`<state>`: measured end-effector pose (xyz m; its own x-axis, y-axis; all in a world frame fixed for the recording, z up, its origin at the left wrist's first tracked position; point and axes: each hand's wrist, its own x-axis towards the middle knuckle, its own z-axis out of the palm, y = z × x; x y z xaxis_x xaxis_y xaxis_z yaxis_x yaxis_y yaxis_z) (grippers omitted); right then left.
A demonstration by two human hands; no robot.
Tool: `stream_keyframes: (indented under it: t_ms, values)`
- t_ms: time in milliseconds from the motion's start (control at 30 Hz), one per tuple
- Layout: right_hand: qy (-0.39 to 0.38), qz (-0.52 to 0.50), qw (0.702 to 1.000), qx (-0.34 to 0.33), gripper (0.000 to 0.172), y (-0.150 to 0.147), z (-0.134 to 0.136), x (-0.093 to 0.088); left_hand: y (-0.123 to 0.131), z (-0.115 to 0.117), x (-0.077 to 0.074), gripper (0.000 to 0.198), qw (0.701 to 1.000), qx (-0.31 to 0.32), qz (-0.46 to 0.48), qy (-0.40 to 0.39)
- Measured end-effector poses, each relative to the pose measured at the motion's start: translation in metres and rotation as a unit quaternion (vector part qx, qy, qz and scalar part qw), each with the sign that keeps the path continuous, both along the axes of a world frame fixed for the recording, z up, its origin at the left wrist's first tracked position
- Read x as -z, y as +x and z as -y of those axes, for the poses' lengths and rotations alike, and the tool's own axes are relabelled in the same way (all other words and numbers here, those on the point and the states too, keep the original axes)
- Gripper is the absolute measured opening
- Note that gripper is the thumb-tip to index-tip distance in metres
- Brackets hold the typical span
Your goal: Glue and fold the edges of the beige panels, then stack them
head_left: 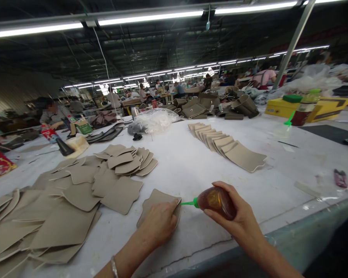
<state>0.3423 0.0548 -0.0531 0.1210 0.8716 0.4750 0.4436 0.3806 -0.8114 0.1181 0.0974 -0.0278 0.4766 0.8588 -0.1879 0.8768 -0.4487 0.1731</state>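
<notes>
My right hand (240,218) is wrapped round a squeeze bottle (216,202) of dark red-brown liquid, tipped on its side. Its thin green nozzle (188,203) points left and meets the right edge of a beige leather-like piece (152,202) lying on the table. My left hand (161,220) is closed on that piece near the same edge, fingers bent and pressed down; the thumb is mostly hidden. To the left spreads a large loose pile of similar pieces (66,208). Farther off on the right, more pieces lie overlapped in a row (243,154).
The white table (174,154) has its front edge close to me. At the right are a yellow box (281,109), a second bottle (303,112) and a small pink-and-black tool (340,178). Behind lie plastic wrap (156,120) and brown bags (194,108). A co-worker (53,114) sits at left.
</notes>
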Motion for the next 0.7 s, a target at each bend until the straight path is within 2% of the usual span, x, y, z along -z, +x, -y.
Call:
stream_keyframes:
  t_ms: [200,333,700]
  values:
    - [0.028,0.076,0.996,-0.022,0.049,-0.001,-0.008,-0.002,0.0,0.003,-0.003,0.055,1.0,-0.002,0.014,-0.007]
    - [0.031,0.108,0.993,-0.04,0.048,0.0,-0.009,-0.004,-0.001,0.004,0.0,0.05,0.999,-0.001,0.036,-0.006]
    - [0.001,0.068,0.997,-0.038,0.045,0.005,-0.016,-0.003,-0.004,0.004,0.014,0.052,0.997,-0.018,0.071,-0.024]
